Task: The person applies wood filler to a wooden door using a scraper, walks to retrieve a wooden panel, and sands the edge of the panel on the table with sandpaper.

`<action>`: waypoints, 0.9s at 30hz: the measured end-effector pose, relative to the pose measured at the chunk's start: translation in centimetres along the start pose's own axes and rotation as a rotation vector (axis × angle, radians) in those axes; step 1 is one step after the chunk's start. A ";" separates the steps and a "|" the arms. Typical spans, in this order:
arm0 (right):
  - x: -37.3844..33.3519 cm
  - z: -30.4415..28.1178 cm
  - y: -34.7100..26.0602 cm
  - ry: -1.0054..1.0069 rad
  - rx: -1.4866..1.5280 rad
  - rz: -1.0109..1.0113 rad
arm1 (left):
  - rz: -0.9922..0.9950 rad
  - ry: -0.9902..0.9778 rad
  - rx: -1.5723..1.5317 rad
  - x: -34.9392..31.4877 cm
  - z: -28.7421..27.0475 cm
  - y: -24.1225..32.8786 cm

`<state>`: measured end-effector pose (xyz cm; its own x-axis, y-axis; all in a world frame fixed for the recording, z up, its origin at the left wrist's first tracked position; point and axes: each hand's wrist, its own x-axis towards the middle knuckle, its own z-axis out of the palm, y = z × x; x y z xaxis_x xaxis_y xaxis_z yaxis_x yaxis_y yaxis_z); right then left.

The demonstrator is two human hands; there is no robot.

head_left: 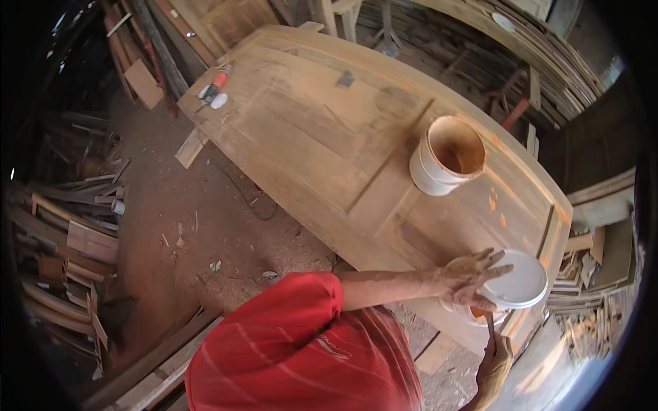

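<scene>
The left hand (471, 279) lies flat on a white lid (519, 281), fingers spread across its near edge. The lid covers a tub (480, 315) at the door's (329, 137) near right corner; only a sliver of the tub, smeared orange, shows beneath. The right hand (495, 363) is below it, fingers closed round a thin stick (490, 323) whose top end goes out of sight under the lid. That forearm is cut off by the lower edge. Farther along the door, which lies flat as the working surface, stands 1 open white bucket (445, 156), orange inside; how full it is I cannot tell. At the far left corner lie a few small items (214, 89), too small to make out. Scrap wood (68, 233) is piled on the floor to the left.
</scene>
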<state>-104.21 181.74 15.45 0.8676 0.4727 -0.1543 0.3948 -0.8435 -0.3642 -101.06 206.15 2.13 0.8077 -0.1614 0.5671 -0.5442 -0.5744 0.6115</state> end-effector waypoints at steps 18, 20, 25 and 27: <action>0.2 4.8 18.9 0.185 0.701 0.375 | -0.157 -0.178 0.171 -2.8 -0.3 5.9; -2.0 6.2 20.4 0.339 0.901 0.400 | -0.149 -0.234 0.168 -2.9 0.8 6.0; -3.2 9.3 19.8 0.499 0.958 0.255 | -0.274 -0.228 0.219 -2.8 2.6 7.9; -2.5 7.4 16.1 0.484 0.958 0.264 | -0.336 -0.205 0.245 -3.0 3.3 8.7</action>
<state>-102.23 168.89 3.22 0.9993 -0.0195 -0.0324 -0.0363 -0.2577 -0.9655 -107.47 198.94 3.91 0.9718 -0.0746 0.2237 -0.1943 -0.7907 0.5806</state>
